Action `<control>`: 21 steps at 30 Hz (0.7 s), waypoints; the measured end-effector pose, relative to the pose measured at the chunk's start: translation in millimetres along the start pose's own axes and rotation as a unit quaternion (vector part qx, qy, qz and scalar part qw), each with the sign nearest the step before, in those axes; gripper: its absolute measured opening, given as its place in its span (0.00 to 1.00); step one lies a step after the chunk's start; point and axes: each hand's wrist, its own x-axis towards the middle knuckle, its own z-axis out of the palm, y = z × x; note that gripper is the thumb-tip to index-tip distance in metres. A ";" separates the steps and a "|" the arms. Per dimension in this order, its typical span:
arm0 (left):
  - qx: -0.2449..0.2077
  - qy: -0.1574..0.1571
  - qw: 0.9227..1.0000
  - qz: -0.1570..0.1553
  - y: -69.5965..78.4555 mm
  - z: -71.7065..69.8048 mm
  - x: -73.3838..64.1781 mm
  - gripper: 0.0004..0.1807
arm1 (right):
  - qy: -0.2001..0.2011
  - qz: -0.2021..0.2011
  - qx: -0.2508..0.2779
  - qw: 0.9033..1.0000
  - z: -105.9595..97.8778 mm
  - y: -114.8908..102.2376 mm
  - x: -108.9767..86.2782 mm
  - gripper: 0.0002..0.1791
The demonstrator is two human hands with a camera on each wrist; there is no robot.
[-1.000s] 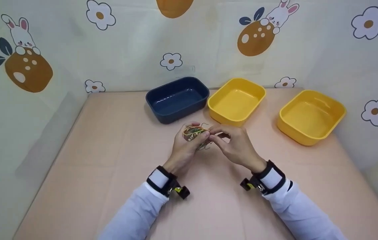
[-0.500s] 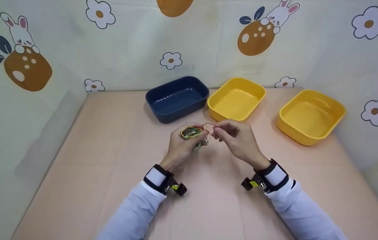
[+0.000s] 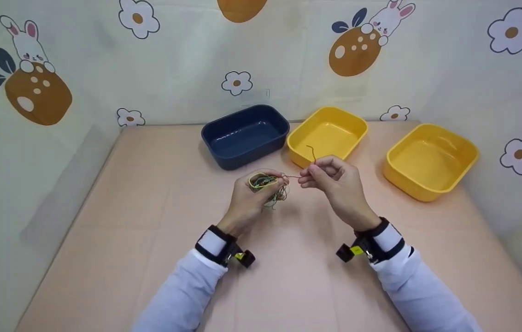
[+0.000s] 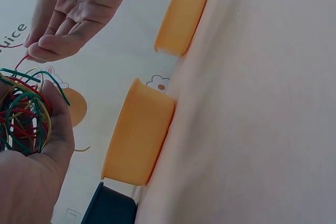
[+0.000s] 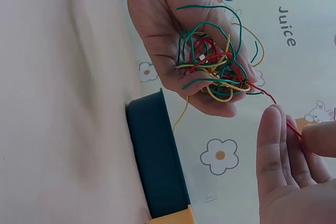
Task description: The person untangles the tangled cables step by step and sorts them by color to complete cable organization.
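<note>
My left hand grips a tangled bundle of thin wires, coloured red, green and yellow, with loose ends sticking out past the fingers. My right hand pinches one red wire between thumb and fingers. That wire runs from the bundle across the short gap between the hands, and its free end points up above the right fingertips in the head view. Both hands are above the table, in front of the middle yellow bin.
A dark blue bin stands at the back of the pink-covered table, left of the middle yellow bin. Another yellow bin is farther right. Patterned cloth hangs behind and at the sides.
My right hand has moved right and slightly away from the left, drawing the red wire out of the bundle. The left hand has shifted slightly left, keeping its grip.
</note>
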 end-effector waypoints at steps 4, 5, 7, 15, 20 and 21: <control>-0.006 0.001 1.000 -0.003 0.0 -0.3 0.5 0.11 | 0.032 -0.023 0.017 0.999 -0.8 0.4 0.2 0.02; -0.007 0.002 1.000 -0.002 0.0 -0.4 0.4 0.10 | 0.041 -0.030 0.020 0.998 -0.7 0.3 0.2 0.02; -0.008 0.003 1.000 -0.001 -0.2 -0.4 0.5 0.10 | 0.058 -0.045 0.024 0.997 -0.6 0.1 0.6 0.02; -0.002 -0.004 1.000 0.018 0.8 -2.0 0.6 0.11 | 0.137 -0.078 0.051 0.986 -4.0 -0.6 3.5 0.04; 0.012 -0.010 0.999 0.033 1.2 -4.0 1.1 0.10 | 0.174 -0.101 0.086 0.976 -9.5 -2.6 6.6 0.03; 0.016 -0.008 0.999 0.035 1.2 -4.5 1.2 0.10 | 0.182 -0.106 0.094 0.973 -10.5 -3.4 7.4 0.03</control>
